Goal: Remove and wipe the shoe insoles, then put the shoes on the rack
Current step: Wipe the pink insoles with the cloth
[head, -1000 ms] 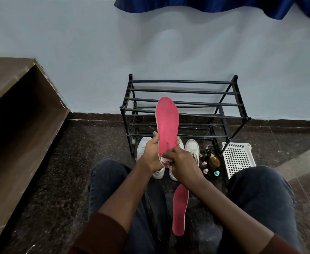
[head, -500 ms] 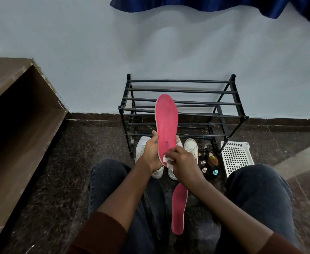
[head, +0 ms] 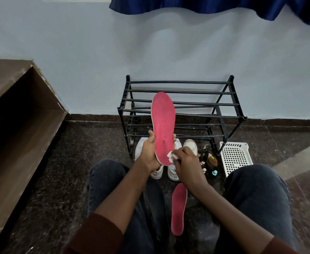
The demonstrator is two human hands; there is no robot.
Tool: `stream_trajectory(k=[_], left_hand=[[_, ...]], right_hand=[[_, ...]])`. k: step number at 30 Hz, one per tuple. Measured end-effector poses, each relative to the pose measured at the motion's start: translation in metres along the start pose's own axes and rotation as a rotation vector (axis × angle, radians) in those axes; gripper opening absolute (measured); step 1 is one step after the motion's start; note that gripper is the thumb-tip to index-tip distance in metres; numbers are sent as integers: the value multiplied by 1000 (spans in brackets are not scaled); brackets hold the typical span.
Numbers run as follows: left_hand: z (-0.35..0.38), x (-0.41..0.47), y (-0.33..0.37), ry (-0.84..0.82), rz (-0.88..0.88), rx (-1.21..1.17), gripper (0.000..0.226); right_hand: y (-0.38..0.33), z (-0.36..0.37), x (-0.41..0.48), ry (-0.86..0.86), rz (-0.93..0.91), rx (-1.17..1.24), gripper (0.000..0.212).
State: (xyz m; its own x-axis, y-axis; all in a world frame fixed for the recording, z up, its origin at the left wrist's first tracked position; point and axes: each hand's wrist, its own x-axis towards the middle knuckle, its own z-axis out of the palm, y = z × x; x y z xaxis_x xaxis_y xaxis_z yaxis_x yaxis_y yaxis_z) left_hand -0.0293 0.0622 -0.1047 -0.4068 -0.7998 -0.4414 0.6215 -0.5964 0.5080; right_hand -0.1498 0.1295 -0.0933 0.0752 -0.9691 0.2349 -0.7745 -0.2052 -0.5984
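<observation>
My left hand (head: 148,153) grips the heel end of a pink insole (head: 163,123) that stands upright in front of me. My right hand (head: 186,162) pinches a small white wipe (head: 171,156) against the insole's lower right edge. A second pink insole (head: 178,209) lies flat on the dark floor between my knees. Two white shoes (head: 173,171) stand on the floor behind my hands, partly hidden by them. The black shoe rack (head: 180,107) stands against the wall, with nothing on its bars.
A white perforated basket (head: 235,155) sits right of the rack, with several small bottles (head: 212,165) beside it. A brown wooden unit (head: 18,125) runs along the left. My knees in dark trousers (head: 256,198) frame the floor space. A blue curtain (head: 214,6) hangs above.
The wipe in my right hand has slid from the insole's heel middle to its lower right edge. The insole has stayed upright in my left hand.
</observation>
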Motion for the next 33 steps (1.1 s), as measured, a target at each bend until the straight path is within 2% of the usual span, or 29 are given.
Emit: stream_trajectory(k=[7,10,17,21,24,26,33], left_hand=[[0,0,-4,5,-49,6,80],[2,-3,-14,-8,-83,19,76],[1,-2,-22,-11,-98,32,55],[-6,1,-19,-22,-112,-71,66],[-10,5,-20,-6,-170,-2,86],[-9,6,-21,-19,-197,26,90],[1,0,-25,-39,-195,-24,50]], right_hand=[[-4,-4,6,-69,-202,-49,13],[3,-9,32,-30,-168,-92,7],[5,-11,64,51,-96,-84,11],[0,4,36,-35,-202,-53,16],[-1,8,13,-92,-266,-2,19],[0,7,10,-87,-282,11,18],[4,7,46,19,-202,-60,14]])
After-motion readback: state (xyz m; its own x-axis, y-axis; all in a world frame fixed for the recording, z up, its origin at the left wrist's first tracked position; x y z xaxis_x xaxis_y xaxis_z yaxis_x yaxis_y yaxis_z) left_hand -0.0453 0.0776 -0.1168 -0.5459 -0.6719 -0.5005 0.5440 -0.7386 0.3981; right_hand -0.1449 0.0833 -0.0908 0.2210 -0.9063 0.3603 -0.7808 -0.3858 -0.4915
